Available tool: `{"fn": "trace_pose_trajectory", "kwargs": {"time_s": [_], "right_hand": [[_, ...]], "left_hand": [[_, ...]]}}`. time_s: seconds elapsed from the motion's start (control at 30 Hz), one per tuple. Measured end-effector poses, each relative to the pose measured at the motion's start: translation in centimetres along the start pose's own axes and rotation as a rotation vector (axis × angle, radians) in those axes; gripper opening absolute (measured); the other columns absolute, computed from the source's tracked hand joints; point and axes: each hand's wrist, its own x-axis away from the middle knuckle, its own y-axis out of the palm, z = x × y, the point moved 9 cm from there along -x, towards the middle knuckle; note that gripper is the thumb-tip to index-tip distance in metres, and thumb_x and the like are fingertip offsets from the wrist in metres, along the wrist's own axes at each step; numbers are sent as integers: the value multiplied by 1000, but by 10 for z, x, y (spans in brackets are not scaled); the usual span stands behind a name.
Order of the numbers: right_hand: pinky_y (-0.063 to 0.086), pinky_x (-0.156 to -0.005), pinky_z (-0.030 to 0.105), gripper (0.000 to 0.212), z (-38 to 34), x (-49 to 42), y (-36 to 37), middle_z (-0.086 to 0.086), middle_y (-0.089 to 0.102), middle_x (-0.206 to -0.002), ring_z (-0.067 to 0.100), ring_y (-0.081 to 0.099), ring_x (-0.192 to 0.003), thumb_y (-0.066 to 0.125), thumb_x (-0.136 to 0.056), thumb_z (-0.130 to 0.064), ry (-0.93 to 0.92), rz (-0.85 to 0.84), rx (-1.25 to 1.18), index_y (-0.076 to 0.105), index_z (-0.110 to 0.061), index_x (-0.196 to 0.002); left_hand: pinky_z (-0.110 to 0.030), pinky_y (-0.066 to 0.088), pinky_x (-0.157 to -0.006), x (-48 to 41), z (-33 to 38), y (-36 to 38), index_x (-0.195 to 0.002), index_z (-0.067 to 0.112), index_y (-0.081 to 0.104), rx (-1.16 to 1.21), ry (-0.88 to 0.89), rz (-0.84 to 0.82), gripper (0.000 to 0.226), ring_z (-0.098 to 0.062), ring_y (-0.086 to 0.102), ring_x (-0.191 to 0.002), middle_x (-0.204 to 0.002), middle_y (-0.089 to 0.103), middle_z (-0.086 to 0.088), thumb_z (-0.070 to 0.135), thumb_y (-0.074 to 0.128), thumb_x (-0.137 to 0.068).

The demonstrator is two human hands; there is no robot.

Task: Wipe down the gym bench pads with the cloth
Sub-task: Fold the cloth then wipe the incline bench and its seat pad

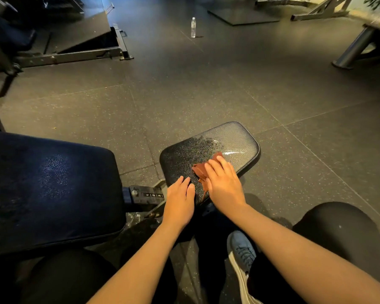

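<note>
A rust-brown cloth [199, 170] lies crumpled on the small black seat pad [235, 139], toward its near edge, pressed flat under the straight fingers of the right hand [224, 185]; one tail trails to the near edge. The pad, pebble-textured with rounded corners, shows a dull patch and bright wet streaks toward its far edge. To its left sits the larger dark back pad [53, 183], a faint sheen across its middle.

Gym — speckled rubber floor [184, 95], padded bench [48, 185], steel machine frames [75, 55]
</note>
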Motion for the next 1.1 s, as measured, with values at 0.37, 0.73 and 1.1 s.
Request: {"fn": "trace_pose_trajectory", "kwargs": {"time_s": [0.37,0.73,1.1], "right_hand": [[45,-94,41,37,26,14,-23,-1,59,-122,24,42,-121,66,-86,-30,110,-40,-24,63,-16,-120],[49,-91,36,45,11,38,-20,-4,56,-116,27,46,-107,58,-88,-37,9,-16,-41,57,-29,-133],[53,-71,35,37,48,36,-25,0,47,-117,25,40,-99,63,-91,-40,332,19,-220,57,-33,-126]], "left_hand": [[-40,35,-116,8,12,8,-143,13,55,109,62,11,43,-18,50,-133,-144,57,-4,30,36,-108],[-33,28,-118,2,29,8,-149,9,47,176,-53,25,46,-22,44,-140,-151,50,-9,28,38,-108],[-44,46,-99,-15,52,23,-115,31,68,75,53,32,48,-15,60,-106,-113,68,5,41,23,-100]]}}
